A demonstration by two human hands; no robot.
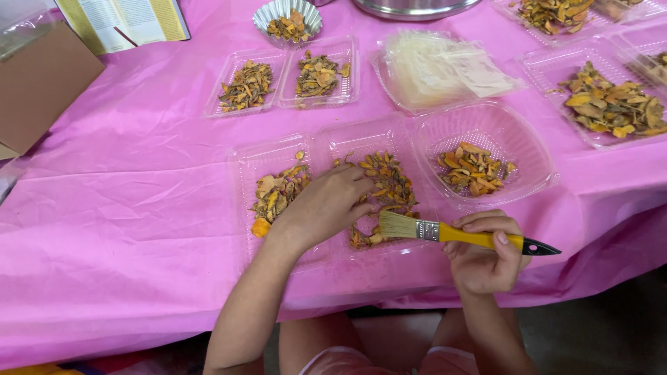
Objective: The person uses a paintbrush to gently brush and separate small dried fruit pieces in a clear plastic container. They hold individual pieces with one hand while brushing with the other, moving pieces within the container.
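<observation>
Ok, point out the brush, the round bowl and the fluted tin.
Brush [467, 237]: head view, on the yellow handle.
Round bowl [513, 128]: head view, on its bare clear wall.
Fluted tin [267, 14]: head view, on its left rim.

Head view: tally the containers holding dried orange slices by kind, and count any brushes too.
Clear hinged two-compartment trays: 2, one under the left hand at, one farther back
Clear round-cornered bowl: 1
Fluted foil cup: 1
Clear trays at right, partly cut off: at least 2
Yellow-handled paintbrush in right hand: 1
Total: 7
</observation>
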